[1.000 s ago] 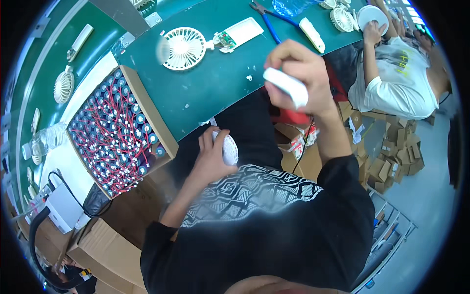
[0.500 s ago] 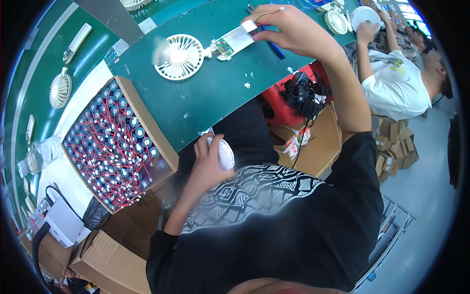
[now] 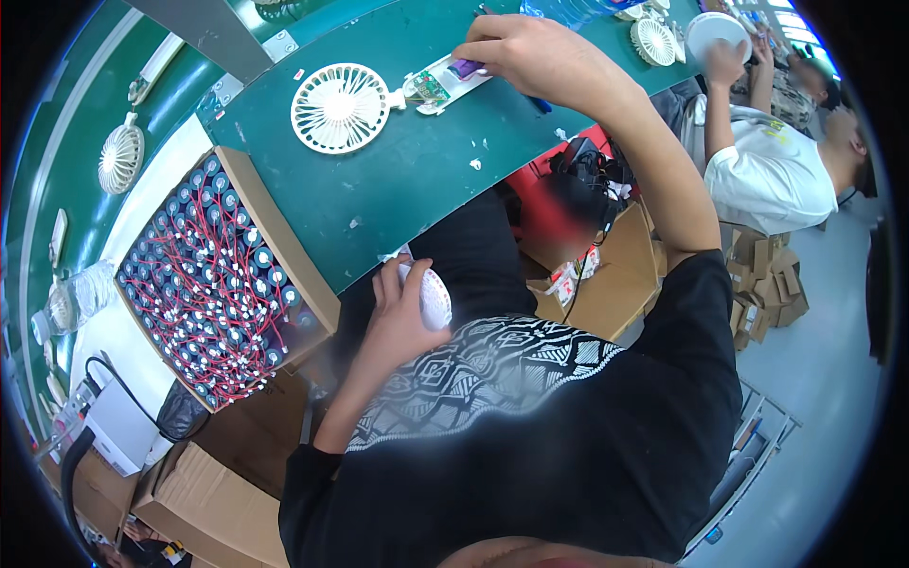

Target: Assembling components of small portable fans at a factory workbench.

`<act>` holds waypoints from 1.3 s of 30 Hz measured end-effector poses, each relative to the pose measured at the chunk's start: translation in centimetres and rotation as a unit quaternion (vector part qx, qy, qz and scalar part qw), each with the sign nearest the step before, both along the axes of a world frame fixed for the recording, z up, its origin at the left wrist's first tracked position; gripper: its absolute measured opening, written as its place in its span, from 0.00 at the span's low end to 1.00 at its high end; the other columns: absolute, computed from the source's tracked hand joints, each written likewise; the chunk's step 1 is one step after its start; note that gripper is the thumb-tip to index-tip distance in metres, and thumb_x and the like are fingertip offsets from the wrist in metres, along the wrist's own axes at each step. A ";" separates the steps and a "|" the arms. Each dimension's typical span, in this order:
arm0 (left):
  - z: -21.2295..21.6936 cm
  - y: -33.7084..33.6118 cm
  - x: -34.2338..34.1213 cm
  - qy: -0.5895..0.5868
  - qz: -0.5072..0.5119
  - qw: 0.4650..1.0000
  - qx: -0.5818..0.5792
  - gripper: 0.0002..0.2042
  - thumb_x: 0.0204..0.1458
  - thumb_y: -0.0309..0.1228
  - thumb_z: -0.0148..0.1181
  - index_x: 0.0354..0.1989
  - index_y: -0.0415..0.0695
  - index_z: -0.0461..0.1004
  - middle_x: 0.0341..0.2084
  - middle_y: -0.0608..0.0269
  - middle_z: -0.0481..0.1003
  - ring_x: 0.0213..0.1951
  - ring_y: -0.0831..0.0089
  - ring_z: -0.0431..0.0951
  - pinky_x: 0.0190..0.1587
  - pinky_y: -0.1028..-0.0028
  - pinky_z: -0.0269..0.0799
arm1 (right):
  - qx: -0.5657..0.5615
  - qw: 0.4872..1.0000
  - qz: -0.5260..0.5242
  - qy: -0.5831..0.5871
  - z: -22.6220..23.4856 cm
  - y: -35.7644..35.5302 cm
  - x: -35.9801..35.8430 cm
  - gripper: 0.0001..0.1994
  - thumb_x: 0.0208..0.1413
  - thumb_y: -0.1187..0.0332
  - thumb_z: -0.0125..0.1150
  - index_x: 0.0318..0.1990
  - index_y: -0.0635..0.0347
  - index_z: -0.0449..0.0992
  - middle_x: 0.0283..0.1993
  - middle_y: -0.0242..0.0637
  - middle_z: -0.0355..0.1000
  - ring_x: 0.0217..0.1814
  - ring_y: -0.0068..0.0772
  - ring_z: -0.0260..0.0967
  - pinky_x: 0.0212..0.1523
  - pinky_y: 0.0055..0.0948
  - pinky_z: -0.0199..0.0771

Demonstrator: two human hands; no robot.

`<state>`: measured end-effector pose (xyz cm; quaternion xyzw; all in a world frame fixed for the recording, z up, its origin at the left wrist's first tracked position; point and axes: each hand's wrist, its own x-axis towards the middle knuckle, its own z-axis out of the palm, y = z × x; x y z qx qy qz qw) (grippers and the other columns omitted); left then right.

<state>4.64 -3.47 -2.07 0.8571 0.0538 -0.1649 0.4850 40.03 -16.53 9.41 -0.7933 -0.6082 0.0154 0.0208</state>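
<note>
A white handheld fan [image 3: 341, 109] lies on the green table with its handle opened, a green circuit board [image 3: 431, 87] showing inside. Over the far end of that handle, my right hand [image 3: 530, 59] grips a purple cylinder [image 3: 466, 68] that looks like a battery cell. Its fingers partly cover the cylinder. Below the table edge, near my lap, my left hand [image 3: 398, 308] is closed around a white round roll [image 3: 436, 301] with small marks along its side. A small white tab [image 3: 398, 254] sticks out beside its fingertips.
A cardboard box [image 3: 317, 265] of battery cells with red wires stands at left. More fans [image 3: 121, 153] lie on the far-left green surface. Black adapters [image 3: 587, 180] sit on a red seat above an open carton [image 3: 615, 303]. At right, a person in white [image 3: 772, 175] holds a round white piece.
My right hand has moved slightly left. A white face and red wire showed at its fingers before; now a purple side shows above the handle. My left hand keeps its hold.
</note>
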 end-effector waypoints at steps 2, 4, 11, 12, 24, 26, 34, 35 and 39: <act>0.7 0.2 0.2 -0.016 -0.016 1.000 0.007 0.48 0.30 0.30 0.77 0.67 0.47 0.60 0.66 0.46 0.54 0.66 0.37 0.58 0.62 0.46 0.69 | -0.006 1.000 -0.002 -0.018 0.0 0.1 -0.2 0.15 0.54 0.71 0.69 0.50 0.54 0.82 0.44 0.38 0.76 0.47 0.43 0.78 0.47 0.39 0.80; 1.2 0.3 0.4 -0.049 -0.048 0.997 0.021 0.48 0.30 0.30 0.77 0.67 0.47 0.62 0.66 0.46 0.54 0.65 0.37 0.58 0.62 0.46 0.70 | -0.014 0.999 -0.003 -0.030 0.0 0.3 -0.1 0.16 0.53 0.70 0.69 0.50 0.54 0.82 0.44 0.37 0.76 0.47 0.43 0.78 0.47 0.40 0.80; 0.7 0.4 0.5 -0.057 -0.046 0.997 0.020 0.48 0.28 0.31 0.79 0.66 0.47 0.63 0.66 0.46 0.55 0.66 0.38 0.58 0.61 0.47 0.71 | -0.047 0.998 0.001 -0.047 0.6 1.1 0.0 0.16 0.53 0.71 0.69 0.51 0.54 0.83 0.45 0.38 0.77 0.47 0.42 0.78 0.48 0.38 0.80; 0.7 0.5 0.6 -0.060 -0.050 0.997 0.020 0.48 0.28 0.31 0.79 0.66 0.47 0.63 0.65 0.46 0.55 0.66 0.38 0.58 0.61 0.47 0.71 | -0.062 0.997 0.003 -0.049 0.9 1.3 0.0 0.16 0.53 0.71 0.69 0.51 0.54 0.83 0.45 0.38 0.77 0.47 0.42 0.78 0.48 0.38 0.81; 11.3 0.2 7.7 -0.267 -0.075 0.960 -0.019 0.48 0.25 0.34 0.80 0.65 0.51 0.68 0.68 0.47 0.57 0.62 0.41 0.65 0.60 0.47 0.72 | -0.024 0.998 0.036 -0.047 0.2 1.4 0.9 0.13 0.56 0.65 0.68 0.48 0.56 0.83 0.44 0.36 0.79 0.48 0.41 0.80 0.48 0.39 0.82; 13.2 0.0 10.0 -0.291 -0.032 0.949 0.120 0.46 0.26 0.36 0.79 0.64 0.55 0.70 0.69 0.50 0.60 0.61 0.45 0.67 0.55 0.49 0.76 | -0.035 0.999 0.016 -0.029 0.4 1.2 -0.1 0.14 0.56 0.63 0.67 0.49 0.54 0.83 0.45 0.36 0.79 0.49 0.42 0.79 0.49 0.40 0.82; 12.8 1.3 13.0 -0.125 -0.033 0.925 0.356 0.45 0.27 0.37 0.77 0.64 0.63 0.71 0.68 0.63 0.64 0.59 0.50 0.70 0.46 0.52 0.80 | 0.048 0.998 0.032 0.019 -0.7 0.4 -2.8 0.14 0.54 0.68 0.68 0.49 0.55 0.83 0.46 0.35 0.79 0.52 0.40 0.77 0.51 0.38 0.81; 12.6 1.4 12.8 -0.121 -0.034 0.925 0.360 0.45 0.27 0.37 0.77 0.64 0.63 0.71 0.68 0.63 0.64 0.59 0.50 0.70 0.46 0.52 0.80 | 0.049 0.998 0.033 0.014 -1.0 0.4 -2.9 0.14 0.53 0.69 0.68 0.48 0.55 0.83 0.45 0.35 0.79 0.52 0.40 0.77 0.51 0.38 0.81; 12.5 0.9 12.5 -0.171 -0.101 0.901 0.386 0.45 0.27 0.36 0.78 0.65 0.64 0.70 0.69 0.68 0.63 0.60 0.50 0.69 0.45 0.53 0.80 | 0.049 0.998 0.035 0.002 -1.0 0.0 -2.3 0.13 0.53 0.69 0.69 0.47 0.55 0.84 0.45 0.35 0.79 0.53 0.40 0.77 0.51 0.37 0.81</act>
